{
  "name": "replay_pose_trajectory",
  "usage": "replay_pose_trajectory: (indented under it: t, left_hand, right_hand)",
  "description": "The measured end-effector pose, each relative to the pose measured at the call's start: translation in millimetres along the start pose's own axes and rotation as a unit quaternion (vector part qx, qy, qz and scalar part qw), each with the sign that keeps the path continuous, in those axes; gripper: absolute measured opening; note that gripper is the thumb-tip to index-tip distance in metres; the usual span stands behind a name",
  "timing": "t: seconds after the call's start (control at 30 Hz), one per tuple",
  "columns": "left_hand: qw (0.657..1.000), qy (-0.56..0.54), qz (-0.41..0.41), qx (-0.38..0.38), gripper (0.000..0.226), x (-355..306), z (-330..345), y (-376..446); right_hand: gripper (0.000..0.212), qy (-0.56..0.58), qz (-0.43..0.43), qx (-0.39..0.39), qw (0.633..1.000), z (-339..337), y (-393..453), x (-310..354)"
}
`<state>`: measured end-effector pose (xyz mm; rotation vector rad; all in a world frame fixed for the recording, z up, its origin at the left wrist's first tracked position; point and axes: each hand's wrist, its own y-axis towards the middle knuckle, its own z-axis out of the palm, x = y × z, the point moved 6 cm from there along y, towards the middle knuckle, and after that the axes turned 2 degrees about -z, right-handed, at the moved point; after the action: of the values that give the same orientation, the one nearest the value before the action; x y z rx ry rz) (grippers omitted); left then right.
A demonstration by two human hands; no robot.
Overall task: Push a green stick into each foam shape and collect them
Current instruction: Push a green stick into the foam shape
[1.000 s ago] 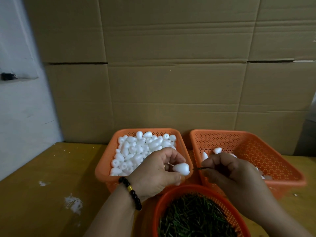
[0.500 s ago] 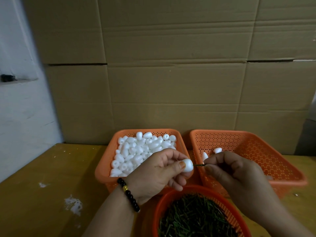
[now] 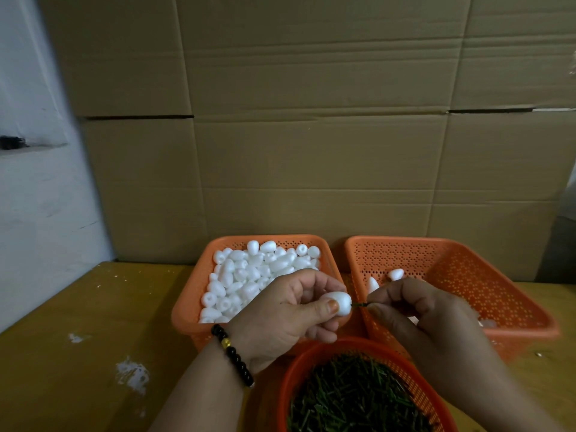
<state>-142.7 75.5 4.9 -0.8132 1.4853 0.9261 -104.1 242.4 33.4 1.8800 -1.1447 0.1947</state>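
White foam egg (image 3: 338, 303) pinched in my left hand (image 3: 286, 319); at its 3 o'clock, my right hand (image 3: 417, 316) pinches the green stick (image 3: 359, 304). Orange baskets (image 3: 514, 307) sit behind.

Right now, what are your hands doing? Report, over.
Left hand grips foam egg. Right hand pinches green stick, tip at the egg. Nothing in the way.

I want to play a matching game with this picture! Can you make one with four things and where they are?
Things:
1. foam shape
2. green stick
3. bead bracelet
4. pile of green sticks

Places:
A. on the left wrist
B. in the round basket
C. held by the left hand
D. pinched by the right hand

Pairs: 1-C, 2-D, 3-A, 4-B
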Motion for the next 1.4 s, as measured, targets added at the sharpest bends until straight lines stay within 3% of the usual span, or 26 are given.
replay_pose_trajectory:
  t: [0.3,0.6,0.8,1.1,1.4]
  left_hand:
    - [0.996,-0.079,0.002,-0.033,0.024,-1.8,-5.9,0.4]
    - [0.996,0.002,0.042,-0.084,0.028,-5.9,-7.8,1.8]
    - [0.994,0.021,0.025,-0.102,0.05,-0.7,-4.3,4.0]
    - [0.99,0.034,0.067,-0.12,0.029,-5.3,-3.8,4.5]
    - [0.986,0.079,0.068,-0.13,0.031,-8.8,-3.5,1.2]
  right_hand:
    - [0.02,0.003,0.008,-0.008,1.0,-1.1,-0.6,-1.1]
    - [0.02,0.002,0.006,-0.007,1.0,0.4,-0.8,0.5]
    - [0.021,0.005,0.011,-0.006,1.0,0.2,-1.2,-0.3]
    - [0.022,-0.002,0.009,-0.009,1.0,-0.8,-1.2,-0.1]
    - [0.021,-0.006,0.028,-0.013,0.999,-0.9,-1.6,-2.7]
